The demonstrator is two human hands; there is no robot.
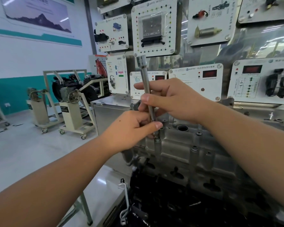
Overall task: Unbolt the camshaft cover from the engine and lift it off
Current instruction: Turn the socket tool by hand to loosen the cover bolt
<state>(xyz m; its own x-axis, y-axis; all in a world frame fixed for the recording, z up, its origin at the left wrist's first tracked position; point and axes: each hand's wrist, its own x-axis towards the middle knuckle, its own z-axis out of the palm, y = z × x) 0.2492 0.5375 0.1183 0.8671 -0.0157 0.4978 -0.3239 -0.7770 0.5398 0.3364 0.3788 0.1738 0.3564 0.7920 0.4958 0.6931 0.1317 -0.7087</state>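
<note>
The grey cast camshaft cover (184,149) lies on top of the engine at centre right, with several bolts (194,148) along its ridges. A long steel socket extension bar (145,74) stands nearly upright over a bolt (157,139) at the cover's left end. My right hand (174,99) pinches the bar at mid-length between thumb and fingers. My left hand (134,128) grips the bar's lower end just above the bolt. The bar's tip is hidden behind my left fingers.
A metal cabinet (110,112) stands behind the engine, under a wall of white training panels (154,27). Engine stands on castors (72,115) sit on the floor at the left. A bent metal rod (125,203) hangs at the engine's front left. The dark engine block (179,205) fills the lower centre.
</note>
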